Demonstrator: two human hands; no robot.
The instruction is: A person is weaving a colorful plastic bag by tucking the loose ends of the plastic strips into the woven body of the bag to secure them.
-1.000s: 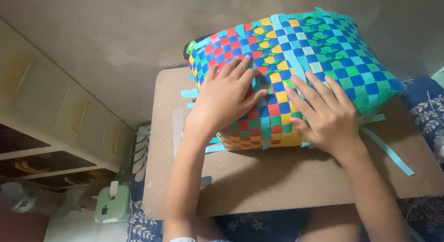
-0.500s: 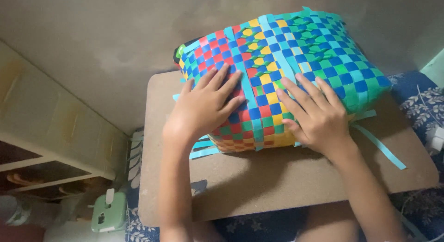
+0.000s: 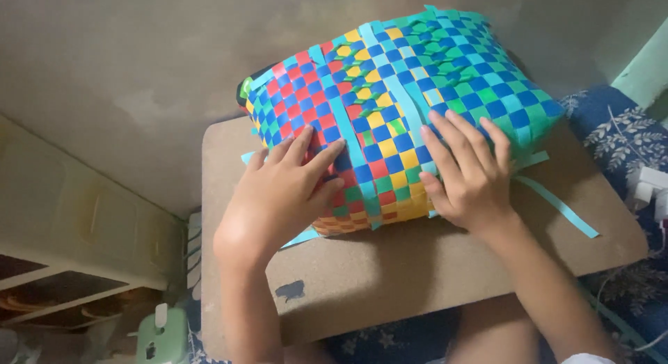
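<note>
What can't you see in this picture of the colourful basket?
- Head view: the woven basket shows its outside only; its inside is turned away.
- The left hand and right hand cover part of the weave.
- The dark thing behind the basket is mostly hidden.

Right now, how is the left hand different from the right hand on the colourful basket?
The left hand lies over the red, blue and green squares at the near left corner of the woven basket; the right hand lies over yellow, blue and green ones further right. The left hand's fingers point up and right; the right hand's fingers spread up and slightly left. Both press flat, palms down, on the basket above the brown board.
</note>
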